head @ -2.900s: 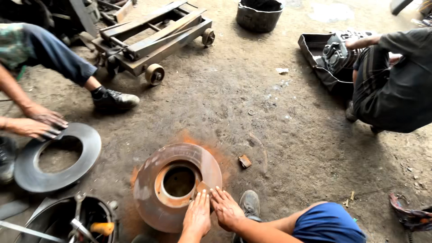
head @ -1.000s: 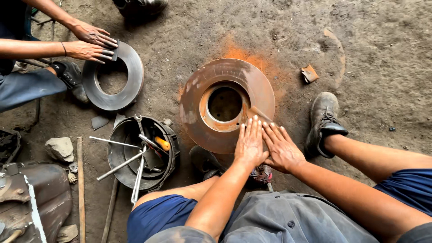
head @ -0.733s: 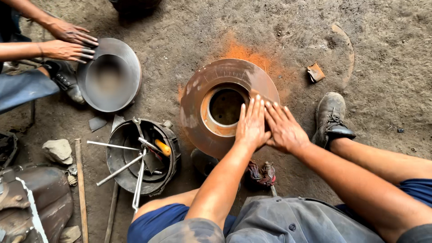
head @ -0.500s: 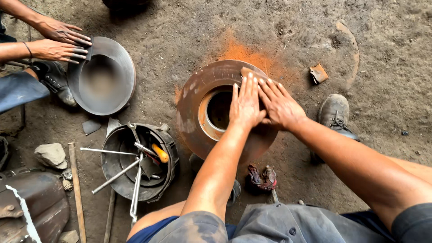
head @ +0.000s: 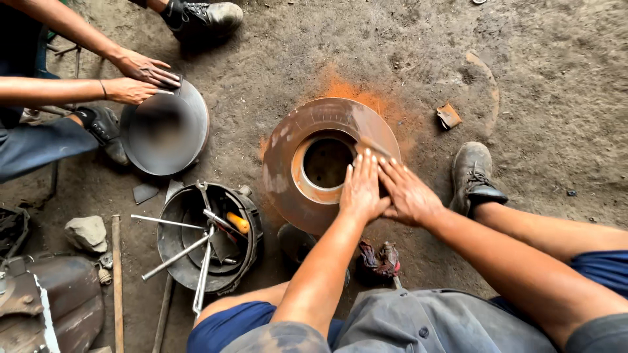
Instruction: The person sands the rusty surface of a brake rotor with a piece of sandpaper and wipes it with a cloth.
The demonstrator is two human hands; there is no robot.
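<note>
Leftmost, a co-worker's hands [head: 140, 78] rest on a grey dish [head: 165, 127]. Beside it, a black bucket [head: 243, 216] holds metal rods and an orange-handled tool. Bare dirt floor [head: 556, 98] lies open beyond. The rusty disc [head: 297, 140], ringed with orange dust, sits on the floor; left hand [head: 362, 189] and right hand [head: 409, 195] press flat on its rim, fingers spread, gripping nothing.

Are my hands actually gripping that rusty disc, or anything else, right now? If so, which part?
Nothing is gripped. The left hand and right hand lie flat, fingers spread, on the near rim of the rusty disc.
</note>
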